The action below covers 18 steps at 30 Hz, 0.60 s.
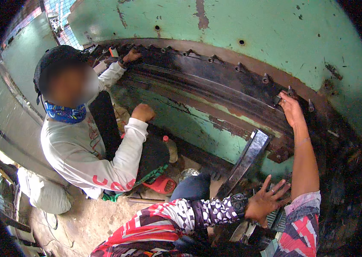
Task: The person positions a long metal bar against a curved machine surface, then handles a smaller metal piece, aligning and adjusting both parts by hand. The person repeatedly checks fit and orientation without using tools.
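My right hand [291, 109] is raised to the long dark metal beam [223, 81] of the machine, its fingers closed at the beam's lower edge near the right end. A small dark piece shows at the fingertips; I cannot make out what it is. Several bolts [265, 79] stick out in a row along the beam. Lower down, my left hand [268, 200], wearing a dark wristwatch [238, 204], has its fingers spread and holds nothing. Just beyond it a shiny flat metal bar [249, 154] stands tilted against the machine.
To the left sits a co-worker [86, 145] in a white long-sleeved shirt, one hand [132, 55] on the beam's far left end. A bottle with a red cap [170, 149] and a red sandal [162, 184] are low between us. A white sack [48, 195] lies at left.
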### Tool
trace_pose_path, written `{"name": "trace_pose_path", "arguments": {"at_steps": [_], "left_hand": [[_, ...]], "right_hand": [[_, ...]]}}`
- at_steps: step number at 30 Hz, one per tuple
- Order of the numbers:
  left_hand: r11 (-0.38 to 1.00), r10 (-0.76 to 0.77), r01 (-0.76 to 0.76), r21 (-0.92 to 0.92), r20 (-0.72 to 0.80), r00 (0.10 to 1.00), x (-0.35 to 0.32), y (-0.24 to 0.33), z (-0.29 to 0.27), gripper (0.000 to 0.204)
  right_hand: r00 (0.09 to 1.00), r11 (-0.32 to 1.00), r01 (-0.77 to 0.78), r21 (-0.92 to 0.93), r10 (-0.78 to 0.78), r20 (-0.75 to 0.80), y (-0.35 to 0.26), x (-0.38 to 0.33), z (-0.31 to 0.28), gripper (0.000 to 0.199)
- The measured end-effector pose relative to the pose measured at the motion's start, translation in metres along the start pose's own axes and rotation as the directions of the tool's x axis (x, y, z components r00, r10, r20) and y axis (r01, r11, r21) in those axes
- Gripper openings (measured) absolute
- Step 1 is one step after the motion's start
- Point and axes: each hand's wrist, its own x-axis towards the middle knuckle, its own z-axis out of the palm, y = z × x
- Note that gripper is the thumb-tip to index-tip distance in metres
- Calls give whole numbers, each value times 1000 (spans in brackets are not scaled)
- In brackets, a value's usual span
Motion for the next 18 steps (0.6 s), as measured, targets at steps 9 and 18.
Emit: {"name": "trace_pose_path", "arguments": {"at_steps": [9,18], "left_hand": [[997,32,-17,75,-204,979,5,-4,43,144],[997,69,-65,34,-119,991,4,-2,28,140]], "right_hand": [[998,994,-60,92,60,1,-7,-8,10,22],[996,995,-89,49,88,12,-8,-7,6,27]]}}
